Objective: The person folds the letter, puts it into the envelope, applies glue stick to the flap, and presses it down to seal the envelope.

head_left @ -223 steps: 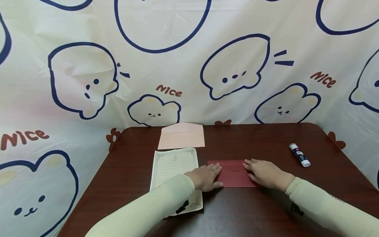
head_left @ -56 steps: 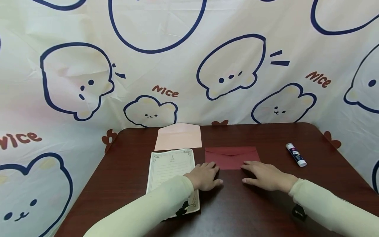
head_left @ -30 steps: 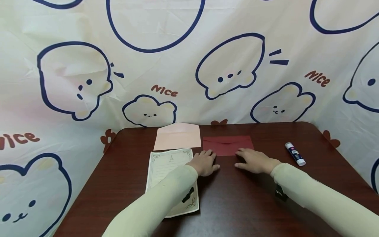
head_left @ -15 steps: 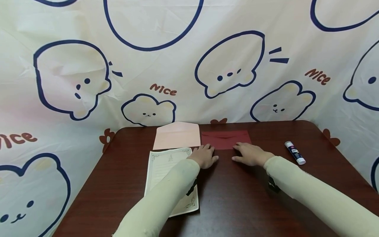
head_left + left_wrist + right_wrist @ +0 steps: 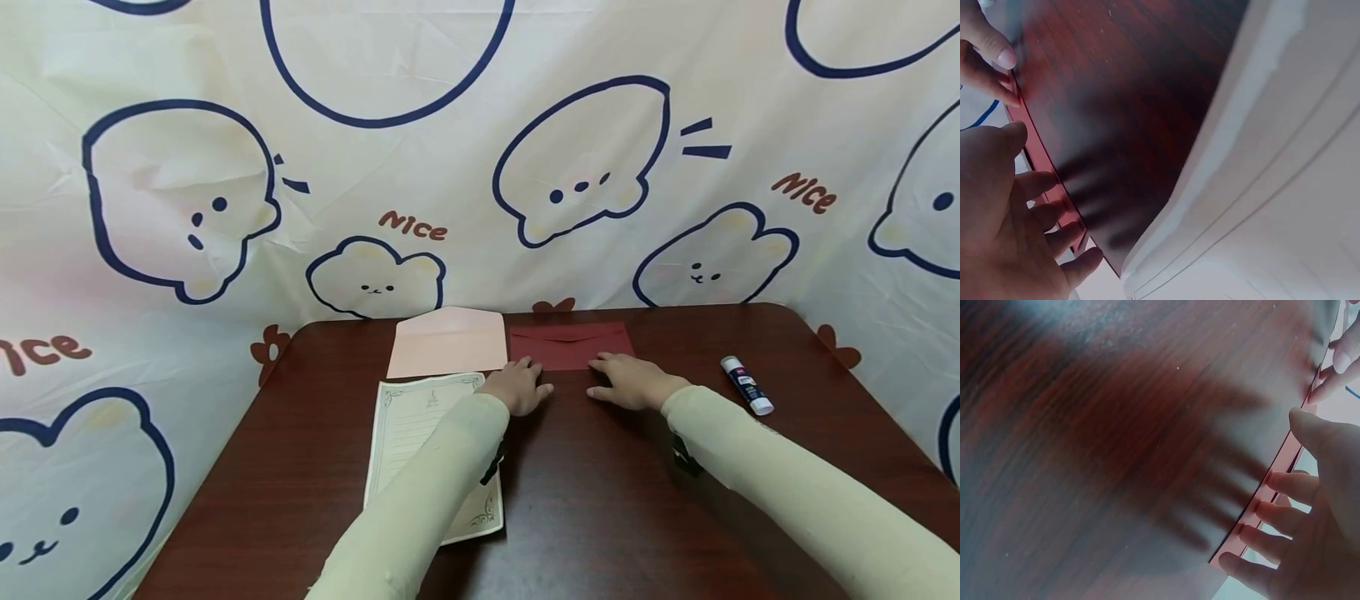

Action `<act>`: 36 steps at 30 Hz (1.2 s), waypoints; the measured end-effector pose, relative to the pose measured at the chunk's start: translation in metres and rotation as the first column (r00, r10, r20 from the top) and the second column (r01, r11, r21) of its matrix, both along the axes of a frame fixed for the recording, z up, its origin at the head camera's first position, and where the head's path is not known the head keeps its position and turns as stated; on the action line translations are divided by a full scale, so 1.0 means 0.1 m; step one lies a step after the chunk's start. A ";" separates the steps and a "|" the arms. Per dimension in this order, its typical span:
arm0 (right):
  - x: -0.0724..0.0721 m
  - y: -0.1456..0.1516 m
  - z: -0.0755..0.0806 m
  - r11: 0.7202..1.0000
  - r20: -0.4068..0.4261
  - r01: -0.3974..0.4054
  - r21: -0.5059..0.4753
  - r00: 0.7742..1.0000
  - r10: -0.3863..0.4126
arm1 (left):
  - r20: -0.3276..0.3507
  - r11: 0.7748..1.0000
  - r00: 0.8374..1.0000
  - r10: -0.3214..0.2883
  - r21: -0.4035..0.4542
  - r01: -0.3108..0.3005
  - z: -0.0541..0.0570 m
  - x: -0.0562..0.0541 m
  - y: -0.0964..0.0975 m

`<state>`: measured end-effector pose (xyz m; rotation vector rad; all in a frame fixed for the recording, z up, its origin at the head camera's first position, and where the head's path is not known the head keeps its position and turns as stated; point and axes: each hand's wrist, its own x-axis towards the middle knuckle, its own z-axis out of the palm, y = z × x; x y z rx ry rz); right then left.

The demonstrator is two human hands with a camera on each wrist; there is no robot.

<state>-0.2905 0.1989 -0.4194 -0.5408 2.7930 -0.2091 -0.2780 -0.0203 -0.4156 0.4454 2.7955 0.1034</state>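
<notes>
Red envelope [image 5: 572,342]: flat on the table [image 5: 592,500], just below and right of the centre of the head frame. Left hand [image 5: 517,387]: fingers loosely spread, fingertips on the envelope's lower-left part. Right hand [image 5: 632,382]: fingers likewise spread, fingertips at its lower right. Pink envelope [image 5: 448,346]: immediately left. Sheet [image 5: 412,421]: lower left of centre, partly hidden by the left sleeve [image 5: 423,492]. Tube [image 5: 747,386]: right of frame.
</notes>
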 end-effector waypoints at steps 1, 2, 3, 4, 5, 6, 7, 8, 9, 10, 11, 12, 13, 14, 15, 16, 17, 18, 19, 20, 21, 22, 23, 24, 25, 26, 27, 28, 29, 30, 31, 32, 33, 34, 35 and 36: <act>0.00 0.00 0.00 1.000 0.003 0.002 0.000 1.000 -0.002 | 0.001 1.000 1.000 0.001 0.000 -0.001 0.00 0.00 0.00; -0.01 0.00 0.00 1.000 0.002 -0.001 0.002 1.000 0.001 | 0.003 1.000 1.000 0.003 0.002 -0.003 0.00 -0.01 0.00; -0.01 0.00 0.00 1.000 0.005 0.002 0.002 1.000 -0.002 | 0.003 1.000 1.000 0.005 0.001 -0.005 0.00 -0.01 0.00; -0.01 0.00 0.00 1.000 0.002 0.000 0.004 1.000 0.000 | 0.004 1.000 1.000 0.006 0.001 -0.006 0.01 -0.01 0.00; 0.00 0.00 0.00 1.000 0.001 0.001 0.004 1.000 -0.001 | 0.004 1.000 1.000 0.008 0.002 -0.008 0.00 -0.02 0.01; 0.00 0.00 0.01 1.000 0.000 0.000 0.005 1.000 0.000 | 0.006 1.000 1.000 0.010 0.003 -0.010 0.00 -0.02 0.01; 0.00 -0.01 0.01 1.000 0.000 0.002 0.005 1.000 -0.002 | 0.008 1.000 1.000 0.011 0.006 -0.011 0.00 -0.02 0.01; 0.00 -0.01 0.01 1.000 -0.001 0.002 0.004 1.000 -0.002 | 0.008 1.000 1.000 0.013 0.009 -0.013 0.00 -0.02 0.01; 0.00 -0.01 0.01 1.000 0.002 0.008 0.002 1.000 -0.008 | 0.010 1.000 1.000 0.013 0.012 -0.014 0.01 -0.02 0.01; 0.00 -0.01 0.01 1.000 -0.001 0.007 0.002 1.000 -0.007 | 0.013 1.000 1.000 0.015 0.017 -0.015 0.01 -0.02 0.01; 0.00 -0.02 0.01 1.000 -0.002 0.008 0.001 1.000 -0.008 | 0.014 1.000 1.000 0.017 0.021 -0.017 0.02 -0.01 0.01; 0.00 -0.02 0.01 1.000 -0.004 0.005 0.003 1.000 -0.005 | 0.017 1.000 1.000 0.018 0.023 -0.018 0.02 -0.01 0.01; 0.00 -0.02 0.00 1.000 -0.004 0.008 0.001 1.000 -0.008 | 0.016 0.999 1.000 0.020 0.026 -0.020 0.03 -0.01 0.01; 0.00 -0.01 -0.01 1.000 -0.007 0.006 0.002 1.000 -0.006 | 0.017 0.999 1.000 0.023 0.026 -0.023 0.03 -0.01 0.01; 0.00 -0.01 -0.01 1.000 -0.008 0.005 0.002 1.000 -0.005 | 0.017 0.999 1.000 0.025 0.028 -0.025 0.04 -0.01 0.01; -0.01 -0.01 -0.02 1.000 -0.011 0.002 0.002 1.000 -0.002 | 0.017 0.999 1.000 0.027 0.029 -0.027 0.05 -0.01 0.01; -0.01 -0.01 -0.02 1.000 -0.010 0.003 0.001 1.000 -0.003 | 0.017 0.999 0.999 0.029 0.033 -0.029 0.05 -0.01 0.01; -0.01 -0.01 -0.03 1.000 -0.010 0.003 -0.001 1.000 -0.003 | 0.017 0.999 0.999 0.029 0.036 -0.030 0.06 -0.01 0.01; -0.01 -0.01 -0.03 1.000 -0.009 0.004 -0.001 1.000 -0.004 | 0.016 0.999 0.999 0.028 0.041 -0.029 0.06 -0.01 0.01; 0.00 -0.01 -0.02 1.000 -0.011 0.001 -0.002 1.000 -0.001 | 0.017 0.999 1.000 0.026 0.043 -0.027 0.06 -0.01 0.01; 0.00 -0.02 -0.02 1.000 -0.007 0.003 -0.004 1.000 -0.003 | 0.017 0.999 1.000 0.023 0.047 -0.024 0.07 -0.01 0.01; 0.00 -0.02 -0.01 1.000 -0.005 0.006 -0.006 1.000 -0.006 | 0.020 0.999 1.000 0.022 0.050 -0.023 0.07 -0.01 0.01; 0.01 -0.02 -0.01 1.000 -0.008 0.005 -0.007 1.000 -0.005 | 0.019 0.998 1.000 0.020 0.052 -0.021 0.07 -0.01 0.01; 0.01 -0.03 0.00 1.000 -0.009 0.007 -0.009 1.000 -0.008 | 0.017 0.999 1.000 0.020 0.049 -0.021 0.07 -0.01 0.01; 0.01 -0.03 0.01 1.000 -0.010 0.011 -0.012 1.000 -0.011 | 0.014 0.999 1.000 0.024 0.045 -0.025 0.08 -0.01 0.01; 0.02 -0.03 0.01 1.000 -0.011 0.018 -0.020 1.000 -0.018 | 0.009 0.999 1.000 0.029 0.039 -0.029 0.09 0.00 0.01; 0.02 -0.03 0.02 0.999 -0.014 0.022 -0.025 1.000 -0.023 | 0.003 0.999 0.999 0.036 0.035 -0.036 0.09 0.01 0.01; 0.03 -0.03 0.02 0.999 -0.021 0.022 -0.031 1.000 -0.023 | -0.004 0.999 0.999 0.042 0.031 -0.042 0.10 0.02 0.01; 0.04 -0.03 0.02 0.999 -0.029 0.019 -0.035 0.999 -0.020 | -0.013 0.999 0.999 0.046 0.028 -0.046 0.11 0.03 0.00; 0.05 -0.03 0.02 0.999 -0.033 0.019 -0.042 0.999 -0.021 | -0.022 0.999 0.999 0.049 0.023 -0.048 0.12 0.04 0.00; 0.06 -0.03 0.02 0.999 -0.041 0.015 -0.046 0.999 -0.017 | -0.032 0.999 0.998 0.049 0.019 -0.048 0.12 0.05 0.00; 0.07 -0.03 0.02 0.999 -0.049 0.010 -0.050 0.999 -0.012 | -0.041 0.999 0.998 0.045 0.016 -0.045 0.12 0.06 0.00; 0.08 -0.03 0.01 0.999 -0.060 0.003 -0.053 0.998 -0.006 | -0.054 0.999 0.998 0.043 0.014 -0.042 0.12 0.07 0.00; 0.10 -0.03 0.01 0.998 -0.070 -0.003 -0.056 0.998 -0.001 | -0.069 0.999 0.997 0.041 0.011 -0.040 0.12 0.08 -0.01; 0.11 -0.03 0.00 0.998 -0.082 -0.008 -0.059 0.997 0.003 | -0.088 0.999 0.995 0.041 0.008 -0.040 0.12 0.10 -0.01; 0.12 -0.03 -0.01 0.998 -0.093 -0.010 -0.061 0.996 0.005 | -0.111 0.999 0.993 0.041 0.004 -0.040 0.11 0.11 -0.01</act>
